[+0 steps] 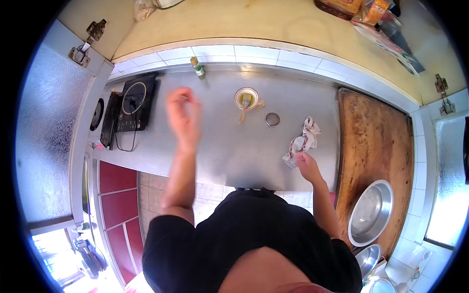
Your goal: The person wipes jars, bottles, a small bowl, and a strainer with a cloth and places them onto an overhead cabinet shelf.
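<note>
My left hand (183,116) is raised over the left part of the steel counter (224,141). It is blurred, with bent fingers apart from the thumb and no object visible in it. My right hand (308,167) is at the near end of a crumpled white cloth (304,139) with reddish marks. Its fingers look bent, but whether they grip the cloth cannot be made out. Ahead of both hands sits a small white cup (239,101) of yellowish liquid, a brush (245,103) leaning in it. A round metal lid or dish (272,119) lies nearby.
A small bottle (198,68) stands at the counter's back edge. To the left are a black induction cooker (138,105) and its cord. A wooden board (364,132) on the right carries a large metal basin (387,195). Overhead runs a shelf (254,24).
</note>
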### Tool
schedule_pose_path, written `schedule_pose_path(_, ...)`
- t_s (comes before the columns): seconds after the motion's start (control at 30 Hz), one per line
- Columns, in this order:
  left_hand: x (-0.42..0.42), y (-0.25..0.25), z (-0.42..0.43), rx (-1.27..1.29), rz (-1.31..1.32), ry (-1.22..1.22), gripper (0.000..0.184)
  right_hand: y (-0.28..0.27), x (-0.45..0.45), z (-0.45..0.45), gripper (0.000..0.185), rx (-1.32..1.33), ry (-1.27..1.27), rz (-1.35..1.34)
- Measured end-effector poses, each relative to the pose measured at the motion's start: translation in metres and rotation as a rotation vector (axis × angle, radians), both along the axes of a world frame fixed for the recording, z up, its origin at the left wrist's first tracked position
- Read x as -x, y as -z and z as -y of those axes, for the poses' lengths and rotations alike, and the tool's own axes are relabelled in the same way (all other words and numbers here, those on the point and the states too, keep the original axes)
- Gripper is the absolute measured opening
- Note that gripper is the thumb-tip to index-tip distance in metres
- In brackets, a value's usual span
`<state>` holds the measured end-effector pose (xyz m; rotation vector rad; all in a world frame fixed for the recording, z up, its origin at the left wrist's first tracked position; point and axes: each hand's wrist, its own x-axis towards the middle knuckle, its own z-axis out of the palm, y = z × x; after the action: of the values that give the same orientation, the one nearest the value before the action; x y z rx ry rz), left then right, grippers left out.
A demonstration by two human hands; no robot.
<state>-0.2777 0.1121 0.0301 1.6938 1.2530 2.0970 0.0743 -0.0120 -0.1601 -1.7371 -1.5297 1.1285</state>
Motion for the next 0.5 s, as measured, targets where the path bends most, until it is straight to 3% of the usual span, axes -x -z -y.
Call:
schedule_pose_path(0.03, 0.011, 0.056, -0.010, 0.293, -0.087, 0.005, 0.013, 0.005, 0.006, -0.004, 0.025, 0.007, 0.020, 0.031)
schedule_pose_path(0.07, 0.035, 0.151, -0.031, 0.784, 0.114, 0.213, 0.022, 0.010, 0.009, -0.007, 0.025, 0.019, 0.039, 0.066)
schedule_pose_path(0.1, 0.034, 0.197, -0.041, 1.078, 0.340, 0.279, 0.026, 0.021, 0.008, -0.011, 0.028, -0.034, 0.040, 0.212)
schedule_pose_path(0.17, 0.036, 0.268, -0.054, 1.241, 0.418, 0.369, 0.031, 0.046, 0.002, -0.024, 0.037, -0.153, 0.045, 0.500)
schedule_pose_path(0.27, 0.014, 0.294, -0.081, 1.405, 0.664, 0.506, 0.033, 0.053, 0.014, -0.028, 0.057, -0.209, 0.235, 0.835)
schedule_pose_path(0.37, -0.011, 0.294, -0.107, 1.399, 0.815, 0.445, 0.031, 0.101, 0.009, -0.026, 0.074, -0.346, 0.144, 0.822)
schedule_pose_path(0.5, -0.025, 0.312, -0.139, 1.422, 0.922, 0.524, 0.024, 0.090, 0.000, -0.037, 0.056, -0.094, 0.379, 0.393)
